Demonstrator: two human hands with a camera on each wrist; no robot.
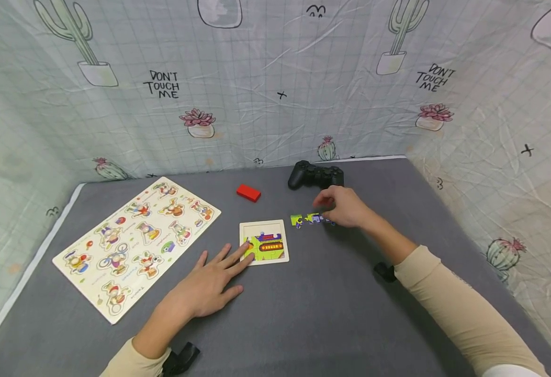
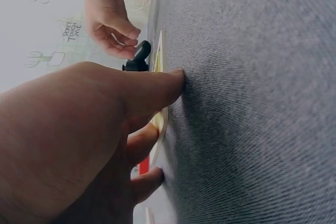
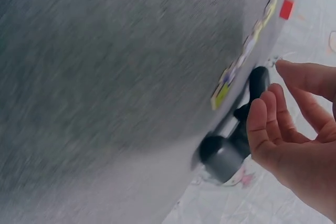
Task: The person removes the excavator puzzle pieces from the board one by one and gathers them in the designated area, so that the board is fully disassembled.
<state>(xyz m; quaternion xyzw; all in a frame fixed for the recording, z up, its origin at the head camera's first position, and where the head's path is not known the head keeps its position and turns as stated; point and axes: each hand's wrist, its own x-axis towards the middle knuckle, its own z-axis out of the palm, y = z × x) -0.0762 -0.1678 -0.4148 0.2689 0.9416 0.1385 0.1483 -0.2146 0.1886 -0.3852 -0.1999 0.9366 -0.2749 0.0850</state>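
Observation:
My left hand [image 1: 211,288] lies spread with straight fingers on the table, two fingertips resting on the left side of a small wooden jigsaw tray [image 1: 262,225]. Joined pieces showing a purple and red tracked vehicle on green [image 1: 271,251] fill the tray's lower part; its upper part is bare wood. My right hand [image 1: 348,208] hovers over a row of loose jigsaw pieces [image 1: 312,218], partly covering its right end. In the right wrist view its fingers [image 3: 278,114] are loosely bent and apart from the thumb, with nothing between them. The loose pieces [image 3: 245,51] lie flat below.
A black game controller [image 1: 315,175] lies behind my right hand. One red block [image 1: 248,192] sits behind the tray. At left lies a large wooden picture board [image 1: 136,238] with cartoon figures. A patterned cloth [image 1: 280,104] hangs behind the grey table [image 1: 303,324].

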